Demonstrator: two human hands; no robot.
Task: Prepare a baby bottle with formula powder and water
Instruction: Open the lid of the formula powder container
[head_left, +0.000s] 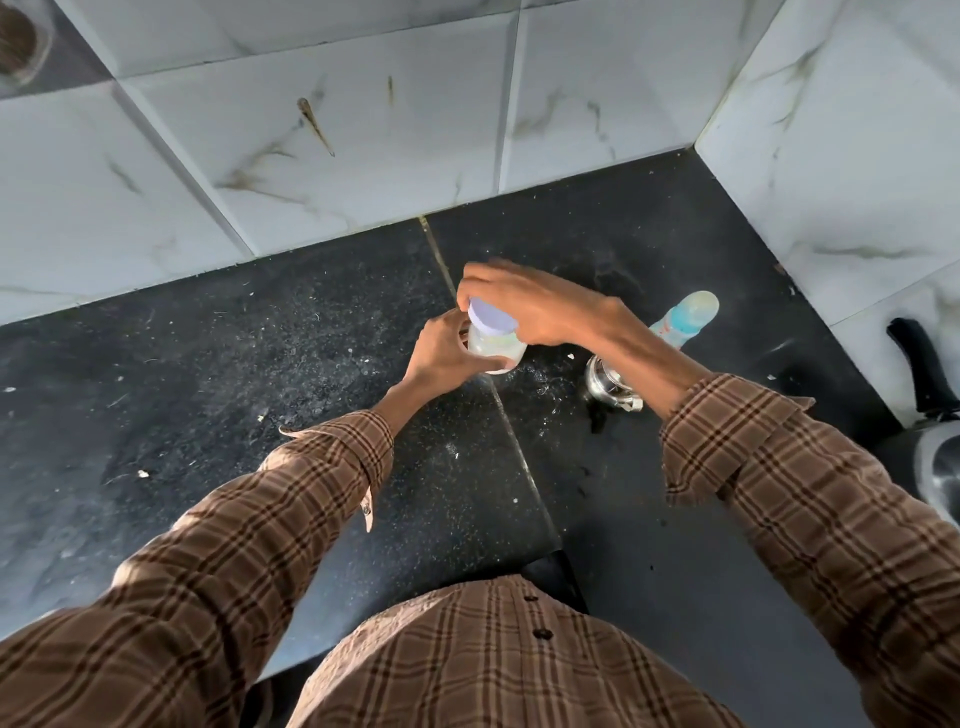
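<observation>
The right hand (524, 306) covers the far rim of the jar's lid (492, 323), fingertips blurry. Its wrist hides half the steel vessel (609, 383) and the baby bottle (684, 318) base. Right of that arm, a black-handled pot (930, 415) gets cropped.

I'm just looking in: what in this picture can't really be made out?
- Jar, head view: the left hand and right hand cover much of it; contents unclear.
- Baby bottle: the right forearm hides its lower part.
- Small steel pot: partly behind the same forearm.
- Dark-handled pan: cut off by the right edge.
- Round brown thing, top left corner: cut off and blurred.
</observation>
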